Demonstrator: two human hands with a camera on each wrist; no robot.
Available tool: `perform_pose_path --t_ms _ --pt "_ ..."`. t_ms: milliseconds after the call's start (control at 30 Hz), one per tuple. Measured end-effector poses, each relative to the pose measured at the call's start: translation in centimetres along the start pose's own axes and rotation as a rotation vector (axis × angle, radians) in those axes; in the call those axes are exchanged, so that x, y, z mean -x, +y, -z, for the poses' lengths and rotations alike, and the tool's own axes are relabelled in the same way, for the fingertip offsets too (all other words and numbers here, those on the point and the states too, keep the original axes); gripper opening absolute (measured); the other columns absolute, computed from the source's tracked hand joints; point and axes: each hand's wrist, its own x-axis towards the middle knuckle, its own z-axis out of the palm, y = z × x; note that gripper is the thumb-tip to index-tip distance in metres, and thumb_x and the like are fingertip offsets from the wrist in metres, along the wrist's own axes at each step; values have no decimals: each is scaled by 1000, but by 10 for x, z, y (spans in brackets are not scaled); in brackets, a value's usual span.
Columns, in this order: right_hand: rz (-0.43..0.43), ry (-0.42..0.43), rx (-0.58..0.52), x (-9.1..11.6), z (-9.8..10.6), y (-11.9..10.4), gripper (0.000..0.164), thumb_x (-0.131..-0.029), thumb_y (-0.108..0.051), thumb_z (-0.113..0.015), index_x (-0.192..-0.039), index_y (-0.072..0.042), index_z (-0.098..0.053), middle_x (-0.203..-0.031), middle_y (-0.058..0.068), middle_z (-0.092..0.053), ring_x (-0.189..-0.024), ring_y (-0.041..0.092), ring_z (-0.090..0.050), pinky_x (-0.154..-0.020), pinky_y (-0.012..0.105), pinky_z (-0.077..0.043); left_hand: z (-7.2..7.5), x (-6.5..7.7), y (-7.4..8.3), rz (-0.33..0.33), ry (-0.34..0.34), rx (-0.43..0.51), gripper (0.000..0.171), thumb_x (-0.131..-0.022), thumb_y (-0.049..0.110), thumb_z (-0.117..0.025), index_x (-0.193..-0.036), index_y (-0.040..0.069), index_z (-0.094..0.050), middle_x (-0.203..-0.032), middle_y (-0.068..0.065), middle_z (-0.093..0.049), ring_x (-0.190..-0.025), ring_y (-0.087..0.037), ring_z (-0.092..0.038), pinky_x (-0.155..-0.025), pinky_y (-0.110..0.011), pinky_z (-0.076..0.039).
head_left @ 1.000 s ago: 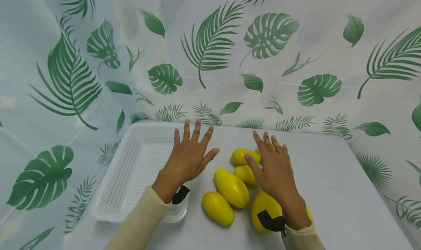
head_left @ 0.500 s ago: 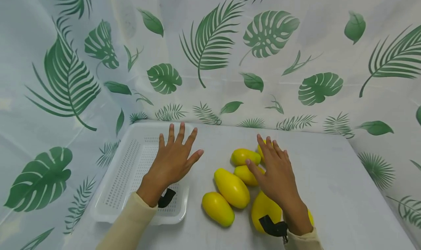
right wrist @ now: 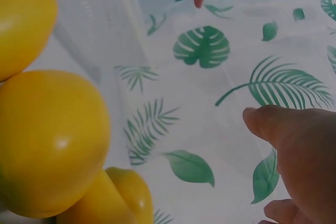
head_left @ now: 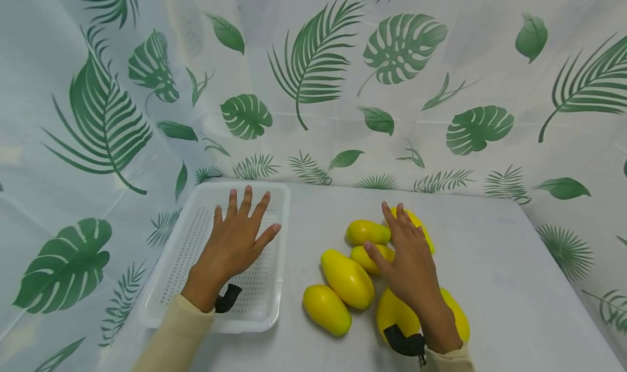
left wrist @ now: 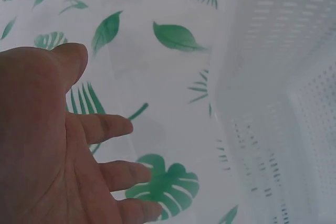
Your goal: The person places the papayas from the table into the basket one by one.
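In the head view my left hand [head_left: 232,247] hovers over a white perforated plastic basket [head_left: 281,285], fingers spread and straight, holding nothing. The left wrist view shows the same hand [left wrist: 68,145] beside the basket's wall [left wrist: 247,77]. My right hand [head_left: 413,263] is held over a group of yellow mangoes [head_left: 346,278], its fingers extended and its grasp empty. It partly hides a mango at the back [head_left: 422,230] and one below the wrist [head_left: 397,312]. Up close in the right wrist view, a rounded mango [right wrist: 50,142] lies left of the hand [right wrist: 304,161].
Between basket and right hand lies the nearest mango [head_left: 327,310]; another [head_left: 456,315] is right of the right wrist. A white cloth [head_left: 509,274] covers the table. A leaf-printed sheet [head_left: 323,132] hangs close behind and along the sides.
My left hand has moved left, from the basket's right edge to over its middle. My right hand has shifted only slightly, showing more of the back mango. The mangoes and basket have stayed put.
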Motion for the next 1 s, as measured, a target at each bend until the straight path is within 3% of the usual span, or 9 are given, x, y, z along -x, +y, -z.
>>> perform_pose_path --t_ms 300,500,767,1000 --pt "-9 -15 -6 5 -6 0 89 -101 -46 -69 -172 -33 -16 -177 18 -21 -164 42 -22 -130 70 -16 2 9 -26 57 10 1 80 -108 60 -48 -171 18 -23 -176 -27 -13 -161 -58 -8 -121 -84 -17" --pt "-27 -24 -5 8 -6 3 91 -100 -44 -71 -172 -33 -16 -178 13 -21 -165 39 -20 -131 69 -15 1 14 -41 93 -10 11 82 -107 62 -48 -171 17 -22 -176 -27 -11 -161 -58 -7 -120 -85 -17" --pt "-38 3 14 14 -2 14 95 -98 -43 -75 -172 -35 -14 -178 8 -24 -165 36 -20 -130 71 -16 6 17 -58 123 -27 13 85 -107 65 -47 -171 16 -21 -176 -28 -10 -160 -59 -8 -119 -85 -17" --pt "-42 21 11 21 1 26 95 -98 -45 -75 -172 -31 -16 -177 13 -25 -163 40 -23 -132 68 -12 4 21 -72 126 -47 6 86 -106 64 -49 -171 14 -24 -175 -31 -11 -159 -61 -11 -117 -87 -19"
